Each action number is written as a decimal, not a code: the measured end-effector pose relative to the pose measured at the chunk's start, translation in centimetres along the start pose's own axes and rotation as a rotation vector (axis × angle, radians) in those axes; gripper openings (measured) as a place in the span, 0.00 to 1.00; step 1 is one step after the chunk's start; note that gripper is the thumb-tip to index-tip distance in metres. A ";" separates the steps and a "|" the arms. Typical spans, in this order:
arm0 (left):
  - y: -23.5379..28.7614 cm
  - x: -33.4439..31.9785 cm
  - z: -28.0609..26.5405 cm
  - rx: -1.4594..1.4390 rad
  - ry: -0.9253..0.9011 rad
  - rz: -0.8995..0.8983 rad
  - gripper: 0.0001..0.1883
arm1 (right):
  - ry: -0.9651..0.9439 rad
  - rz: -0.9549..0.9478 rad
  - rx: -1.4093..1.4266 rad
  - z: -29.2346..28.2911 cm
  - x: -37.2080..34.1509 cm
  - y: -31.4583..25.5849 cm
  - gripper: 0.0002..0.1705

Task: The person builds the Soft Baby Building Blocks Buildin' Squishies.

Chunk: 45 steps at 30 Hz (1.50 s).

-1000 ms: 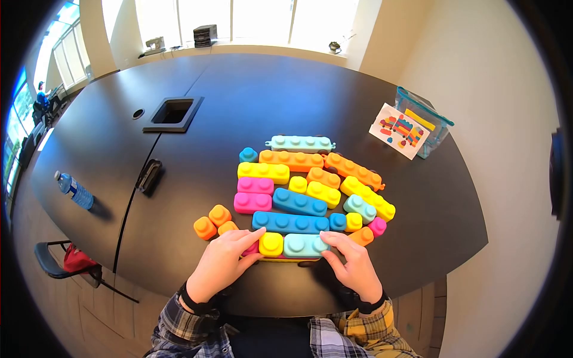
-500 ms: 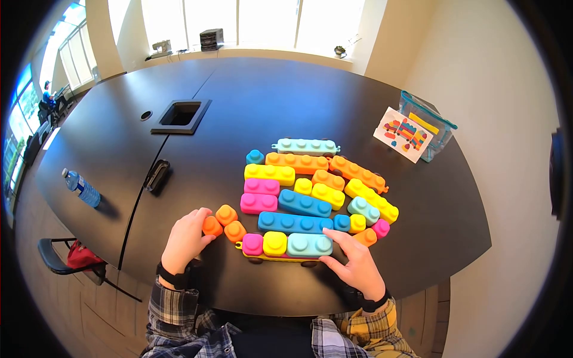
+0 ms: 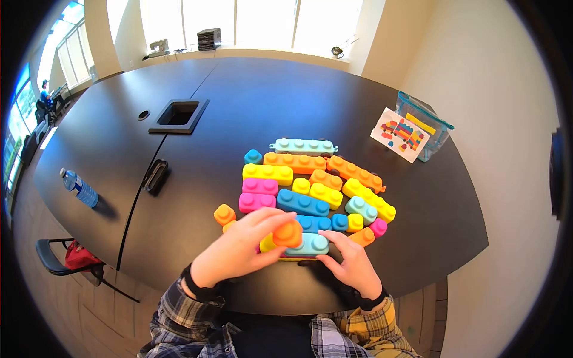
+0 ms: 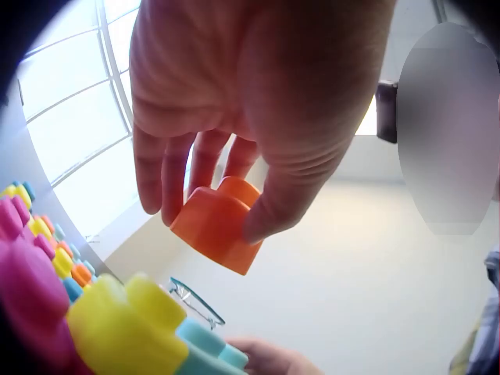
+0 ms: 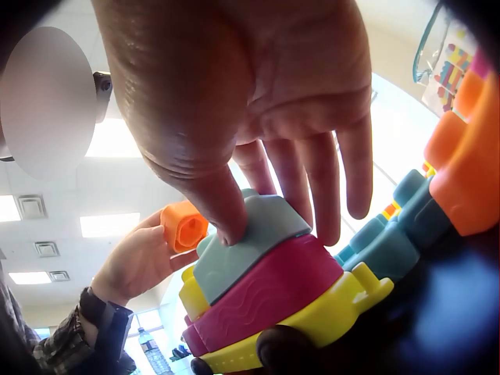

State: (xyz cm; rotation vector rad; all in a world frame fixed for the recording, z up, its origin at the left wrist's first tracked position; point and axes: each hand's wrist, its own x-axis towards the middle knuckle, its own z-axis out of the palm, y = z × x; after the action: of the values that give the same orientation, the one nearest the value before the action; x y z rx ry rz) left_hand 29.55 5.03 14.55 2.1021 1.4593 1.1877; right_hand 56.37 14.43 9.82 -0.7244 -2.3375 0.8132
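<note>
My left hand pinches an orange block above the stacked car; in the left wrist view the block is between thumb and fingers, clear of the blocks below. My right hand grips the light blue block at the car's right end, thumb on the near side. The right wrist view shows that light blue block on a magenta block over a yellow wheeled base. A yellow block sits beside it, with a magenta block at the far end.
Beyond the car lie rows of blocks, among them a blue block and an orange wheeled base. More orange blocks lie left. A clear bin with a picture card stands back right; a bottle stands left.
My left hand went from the car to the loose orange blocks at the left, took one, and carried it right, over the car. My right hand stays on the light blue block.
</note>
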 end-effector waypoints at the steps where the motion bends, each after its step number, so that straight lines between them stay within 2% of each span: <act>1: 0.0 0.2 0.8 -0.011 -0.023 0.008 0.32 | -0.003 -0.005 -0.008 0.0 0.0 0.1 0.29; 6: -1.2 0.1 2.8 0.004 -0.121 0.019 0.33 | -0.009 -0.001 0.006 0.0 0.1 0.1 0.29; 18: -1.1 -0.2 3.5 -0.023 -0.141 -0.046 0.35 | -0.003 -0.007 -0.010 0.0 -0.1 0.2 0.29; 22: -0.4 -0.5 1.8 -0.021 -0.057 0.010 0.35 | -0.003 -0.014 -0.035 -0.1 -0.1 0.2 0.29; 24: -1.5 -0.9 -0.5 0.076 0.060 -0.075 0.31 | -0.002 -0.018 -0.038 -0.1 -0.1 0.3 0.29; 26: -4.4 -1.9 -2.0 0.316 0.141 -0.163 0.26 | -0.001 -0.022 -0.041 0.0 -0.2 0.3 0.29; 27: -5.3 -2.5 -2.8 0.406 0.134 -0.203 0.21 | 0.001 -0.025 -0.041 0.0 -0.2 0.3 0.29; 28: -6.0 -3.2 -3.4 0.415 0.084 -0.248 0.24 | 0.002 -0.028 -0.041 0.0 -0.1 0.2 0.29; 34: -8.9 -4.6 -3.6 0.385 -0.047 -0.219 0.24 | -0.002 -0.021 -0.036 0.3 -0.1 0.3 0.29; 36: -10.0 -4.7 -3.6 0.471 -0.094 -0.254 0.23 | -0.004 -0.018 -0.041 0.2 -0.1 0.2 0.29; 39: -11.3 -4.8 -3.3 0.524 -0.100 -0.273 0.22 | -0.005 -0.014 -0.048 0.1 -0.1 0.2 0.29; 43: -9.2 -3.8 -4.6 0.568 -0.130 -0.350 0.20 | -0.046 -0.014 -0.051 -0.1 -0.2 0.4 0.33; 45: -8.4 -3.3 -5.1 0.491 0.019 -0.270 0.21 | -0.031 0.005 -0.035 -0.3 -0.1 -0.1 0.35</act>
State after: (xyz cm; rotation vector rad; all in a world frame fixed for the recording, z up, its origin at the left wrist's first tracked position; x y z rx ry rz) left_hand 19.94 4.71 10.57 2.0820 2.1363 0.8076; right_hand 56.55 14.40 10.08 -0.7368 -2.3842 0.7932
